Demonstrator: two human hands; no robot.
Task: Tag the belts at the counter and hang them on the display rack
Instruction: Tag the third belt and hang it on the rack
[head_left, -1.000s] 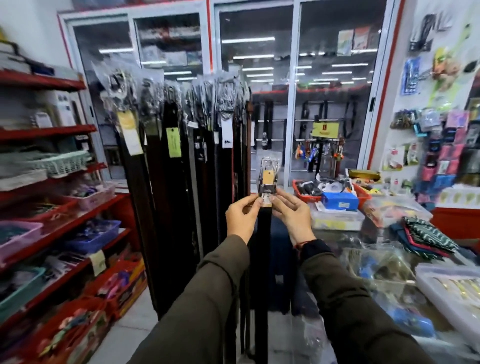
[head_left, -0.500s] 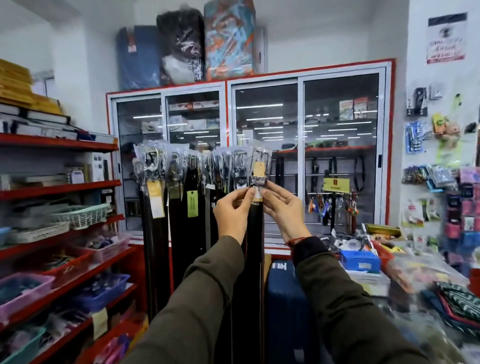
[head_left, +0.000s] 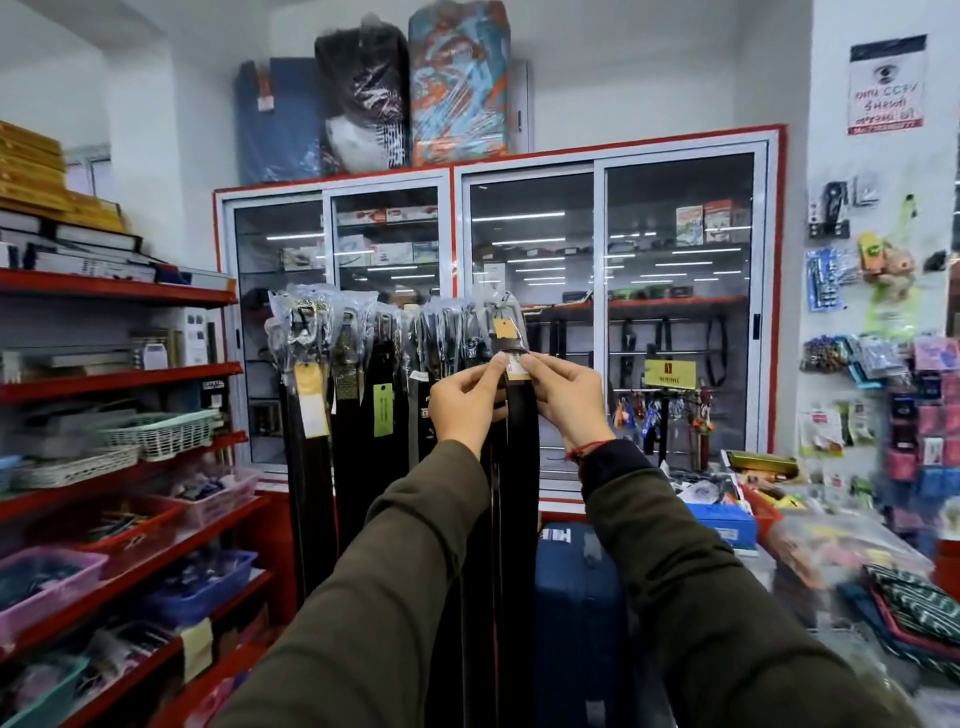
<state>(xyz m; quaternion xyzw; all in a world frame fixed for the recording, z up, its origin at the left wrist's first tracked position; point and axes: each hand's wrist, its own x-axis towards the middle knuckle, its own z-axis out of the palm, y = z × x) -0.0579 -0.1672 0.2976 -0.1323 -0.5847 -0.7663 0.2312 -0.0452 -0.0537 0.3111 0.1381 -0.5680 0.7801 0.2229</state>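
A dark belt (head_left: 521, 447) hangs straight down at the right end of a row of several hanging belts (head_left: 358, 415), its buckle wrapped in clear plastic with a small yellow tag (head_left: 504, 328). My left hand (head_left: 465, 402) and my right hand (head_left: 569, 400) pinch the belt from both sides just below the buckle, thumbs meeting on a pale label (head_left: 516, 366). The top of the rack is hidden behind the plastic-wrapped buckles. Other belts carry yellow and green tags (head_left: 383, 410).
Red shelves (head_left: 119, 374) with baskets and bins line the left. A glass-door cabinet (head_left: 602, 312) stands behind the belts. A blue suitcase (head_left: 576, 613) sits below my right arm. The cluttered counter (head_left: 831, 551) with folded cloth and boxes lies to the right.
Both hands have lifted the belt from chest height up to the row of hanging belts and brought it against the right end. The view tilted upward.
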